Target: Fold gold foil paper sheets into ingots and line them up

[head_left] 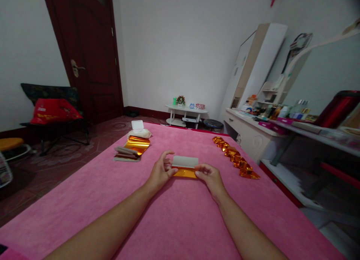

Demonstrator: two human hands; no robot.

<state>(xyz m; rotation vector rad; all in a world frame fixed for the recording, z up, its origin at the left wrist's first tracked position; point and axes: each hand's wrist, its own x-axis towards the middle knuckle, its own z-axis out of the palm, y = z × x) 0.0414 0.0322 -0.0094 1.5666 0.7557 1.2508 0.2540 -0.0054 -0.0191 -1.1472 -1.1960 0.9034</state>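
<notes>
Gold foil sheet (184, 172), partly folded, lies mid-table on pink cloth (180, 215), its left end held by the half-open left hand (161, 172), its right end pinched by the right hand (211, 178). Leftward sit stacked foil sheets (138, 144) and a whitish bundle (140, 133), contents indiscernible; crumpled-looking gold foil pieces (233, 153) line the right.

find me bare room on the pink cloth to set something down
Bare pink cloth shows between the forearms, between the right hand and the row of folded gold foil pieces, and beyond the partly folded foil sheet. It's crowded at the far left, where stacked foil sheets sit near a whitish bundle.
</notes>
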